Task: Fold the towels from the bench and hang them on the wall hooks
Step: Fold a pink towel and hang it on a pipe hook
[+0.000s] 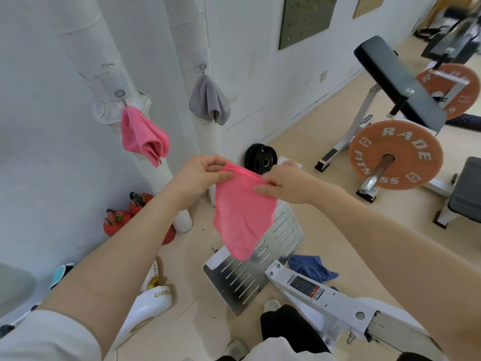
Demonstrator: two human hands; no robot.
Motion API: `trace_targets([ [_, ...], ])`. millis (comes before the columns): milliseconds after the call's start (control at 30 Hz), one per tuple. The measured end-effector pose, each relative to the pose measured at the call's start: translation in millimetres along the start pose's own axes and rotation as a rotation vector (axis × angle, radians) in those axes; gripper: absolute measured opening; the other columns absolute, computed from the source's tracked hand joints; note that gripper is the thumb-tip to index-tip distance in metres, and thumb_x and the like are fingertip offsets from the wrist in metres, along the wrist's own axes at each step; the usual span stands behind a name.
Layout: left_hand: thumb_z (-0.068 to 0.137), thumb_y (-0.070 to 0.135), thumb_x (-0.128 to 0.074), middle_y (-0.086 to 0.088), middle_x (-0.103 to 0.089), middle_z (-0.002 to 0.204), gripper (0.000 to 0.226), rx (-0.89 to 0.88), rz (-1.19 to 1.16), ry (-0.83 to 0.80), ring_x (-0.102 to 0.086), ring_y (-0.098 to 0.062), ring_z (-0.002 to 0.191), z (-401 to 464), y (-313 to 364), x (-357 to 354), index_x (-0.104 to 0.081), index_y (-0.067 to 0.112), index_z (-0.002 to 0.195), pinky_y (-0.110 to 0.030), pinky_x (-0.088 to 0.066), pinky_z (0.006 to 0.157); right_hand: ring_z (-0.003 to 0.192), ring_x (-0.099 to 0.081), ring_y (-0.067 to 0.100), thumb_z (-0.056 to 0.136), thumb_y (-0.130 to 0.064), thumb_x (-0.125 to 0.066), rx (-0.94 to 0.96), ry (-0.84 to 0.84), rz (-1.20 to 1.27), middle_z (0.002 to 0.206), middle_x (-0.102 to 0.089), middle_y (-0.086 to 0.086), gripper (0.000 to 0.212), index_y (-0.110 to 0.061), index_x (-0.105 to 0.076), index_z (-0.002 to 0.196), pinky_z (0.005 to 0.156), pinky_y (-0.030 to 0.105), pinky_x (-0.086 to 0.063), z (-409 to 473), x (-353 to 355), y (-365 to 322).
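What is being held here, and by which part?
A pink towel, pinched along its bunched top edge by the left hand and the right hand; the rest hangs free.

Pink towel (243,217) pinched between left hand (200,175) and right hand (286,183)

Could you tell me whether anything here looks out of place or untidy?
Yes: a blue towel lies crumpled on the floor beside the slotted metal plate, neither folded nor hung, unlike the pink towel and grey towel on the hooks.
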State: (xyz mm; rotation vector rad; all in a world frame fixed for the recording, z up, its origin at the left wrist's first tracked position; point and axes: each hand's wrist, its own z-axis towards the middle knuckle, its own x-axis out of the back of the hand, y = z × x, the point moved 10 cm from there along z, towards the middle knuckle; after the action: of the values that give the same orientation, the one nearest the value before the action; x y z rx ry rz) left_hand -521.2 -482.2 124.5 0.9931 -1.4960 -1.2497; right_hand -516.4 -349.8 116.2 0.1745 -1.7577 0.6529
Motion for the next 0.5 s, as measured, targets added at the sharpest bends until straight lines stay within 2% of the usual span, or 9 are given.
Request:
trace_targets([
  [33,0.081,-0.008,-0.06,0.015,-0.071,0.063,0.023,0.001,-0.001,0.032,-0.064,0.006,0.064,-1.1,-3.3,5.7,-0.063,0.015,0.086,-0.007,-0.049,0.067,0.074,-0.047,0.02,0.091,-0.046,-0.048,-0.018,-0.035,-0.02,0.066,-0.048,0.008,0.041,-0.013,-0.046,0.068,0.096,0.029,-0.02,-4.6,-4.9,6.6],
  [100,0.082,-0.006,-0.061,0.012,-0.07,0.064,0.021,0.009,0.043,0.063,-0.063,0.005,0.063,-4.0,-11.2,12.5,-0.062,0.015,0.084,-0.008,-0.049,0.069,0.094,-0.044,0.022,0.087,-0.047,-0.054,-0.017,0.011,-0.021,0.077,-0.053,0.011,0.037,-0.016,-0.049,0.068,0.095,0.024,-0.013,-9.9,0.3,12.5],
  [200,0.087,0.002,-0.058,0.002,-0.063,0.076,0.015,0.031,0.083,0.081,-0.058,-0.005,0.069,-6.2,-22.8,15.7,-0.058,0.017,0.083,-0.019,-0.045,0.074,0.109,-0.038,0.02,0.083,-0.041,-0.062,-0.005,0.167,0.0,0.096,-0.057,0.002,0.028,-0.015,-0.055,0.077,0.102,0.034,-0.015,-11.5,23.3,9.4],
  [267,0.092,0.008,-0.053,0.0,-0.055,0.078,0.013,0.039,0.07,0.082,-0.052,-0.003,0.069,-6.6,-24.6,13.8,-0.055,0.018,0.082,-0.017,-0.042,0.07,0.118,-0.034,0.022,0.077,-0.042,-0.066,0.013,0.277,0.036,0.111,-0.056,-0.002,0.033,-0.011,-0.06,0.088,0.099,0.036,-0.017,-12.1,35.0,7.9],
  [333,0.095,0.011,-0.047,0.002,-0.052,0.079,0.015,0.04,0.035,0.072,-0.049,0.002,0.067,-5.7,-20.6,10.5,-0.052,0.017,0.082,-0.011,-0.042,0.066,0.117,-0.035,0.023,0.069,-0.04,-0.064,0.07,0.388,0.079,0.11,-0.056,-0.004,0.038,-0.008,-0.062,0.089,0.094,0.033,-0.02,-15.9,43.0,5.7],
  [367,0.096,0.011,-0.045,0.001,-0.052,0.082,0.015,0.046,-0.015,0.044,-0.049,0.0,0.071,-4.5,-19.5,7.1,-0.052,0.016,0.084,-0.012,-0.042,0.069,0.113,-0.037,0.023,0.068,-0.036,-0.065,0.091,0.423,0.144,0.106,-0.055,-0.005,0.034,-0.007,-0.063,0.085,0.093,0.029,-0.023,-18.4,44.9,6.3],
  [433,0.096,0.011,-0.045,0.0,-0.053,0.082,0.013,0.067,-0.154,-0.05,-0.049,-0.006,0.075,-3.3,-18.0,-4.8,-0.051,0.013,0.084,-0.018,-0.042,0.074,0.101,-0.045,0.021,0.071,-0.023,-0.072,0.106,0.426,0.358,0.099,-0.053,-0.005,0.023,-0.004,-0.062,0.077,0.085,0.017,-0.031,-22.3,45.0,9.4],
  [500,0.086,0.017,-0.053,0.003,-0.057,0.073,0.006,0.105,-0.287,-0.116,-0.052,-0.005,0.067,-1.2,-19.7,-13.4,-0.051,0.012,0.083,-0.017,-0.043,0.066,0.09,-0.048,0.015,0.074,-0.007,-0.073,0.073,0.388,0.589,0.094,-0.051,-0.006,0.017,0.004,-0.061,0.075,0.077,0.02,-0.039,-23.4,42.4,16.5],
])
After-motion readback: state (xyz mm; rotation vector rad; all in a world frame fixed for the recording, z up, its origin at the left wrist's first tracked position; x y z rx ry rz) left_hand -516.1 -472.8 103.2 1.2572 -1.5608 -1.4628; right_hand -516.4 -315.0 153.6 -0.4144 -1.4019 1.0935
